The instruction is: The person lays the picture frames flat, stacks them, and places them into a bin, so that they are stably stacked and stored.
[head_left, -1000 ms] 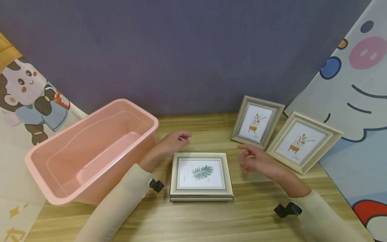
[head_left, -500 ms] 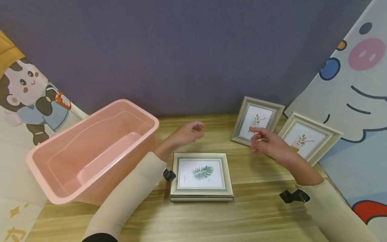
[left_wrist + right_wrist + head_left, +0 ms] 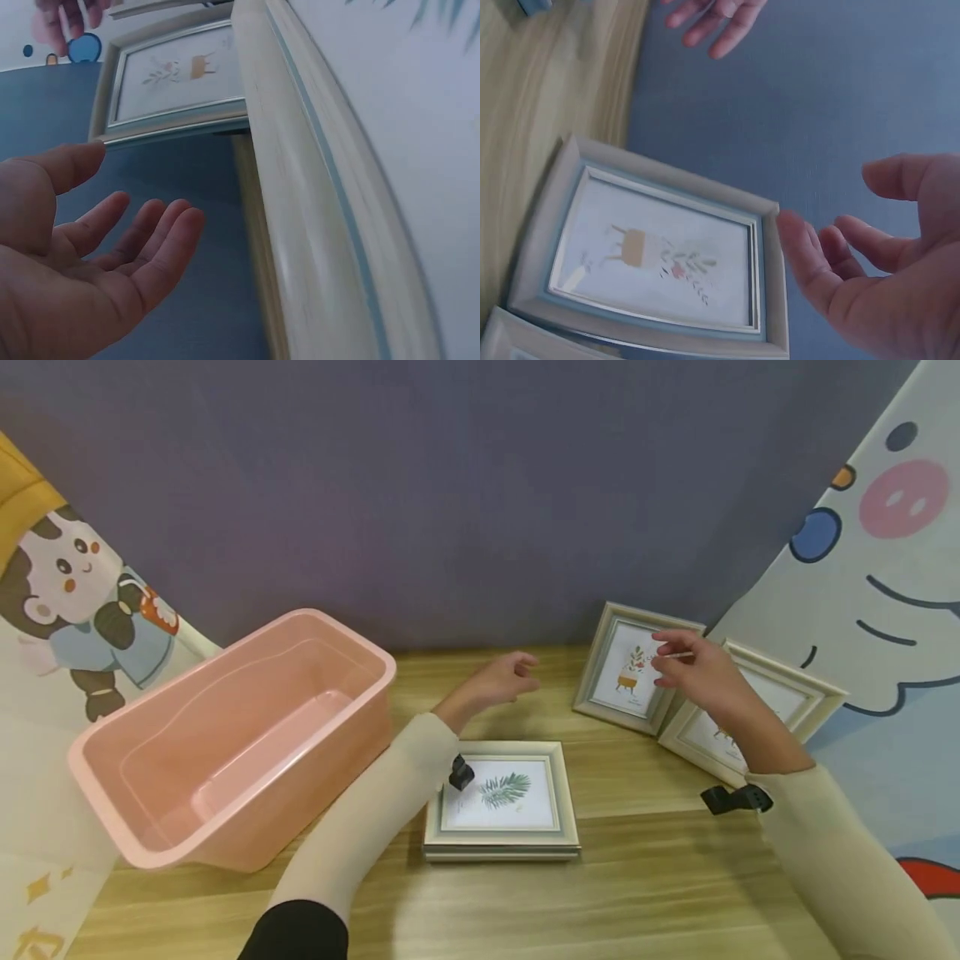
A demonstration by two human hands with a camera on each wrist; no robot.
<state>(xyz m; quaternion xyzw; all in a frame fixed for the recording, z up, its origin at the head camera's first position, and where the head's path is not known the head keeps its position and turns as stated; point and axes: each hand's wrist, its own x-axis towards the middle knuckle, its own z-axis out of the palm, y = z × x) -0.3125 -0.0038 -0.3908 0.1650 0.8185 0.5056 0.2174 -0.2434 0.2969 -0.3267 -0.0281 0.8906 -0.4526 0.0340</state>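
The right hand (image 3: 701,672), right of centre in the head view, has its fingers (image 3: 802,251) loosely bent and grasping nothing; in the right-wrist view a fingertip overlaps a corner of the grey standing frame (image 3: 624,672), though whether it touches I cannot tell. The left hand (image 3: 501,679), near the centre of the head view, is likewise relaxed with nothing in its grasp, its palm and gently curved fingers plain in the left-wrist view. The grey frame stands tilted at centre right, its print a plant in an orange pot, and just beside it, lower and further right, leans the cream frame (image 3: 780,693), partly hidden by the right wrist. Below the left hand, at lower centre, the leaf frame (image 3: 506,793) lies flat, a black wrist device (image 3: 461,772) overlapping its upper left part. The pink tub (image 3: 315,772) fills the middle left of the head view. All stand on a wooden table (image 3: 600,893) against a dark blue-grey wall (image 3: 480,502), with cartoon panels at the left (image 3: 97,602) and right edges.
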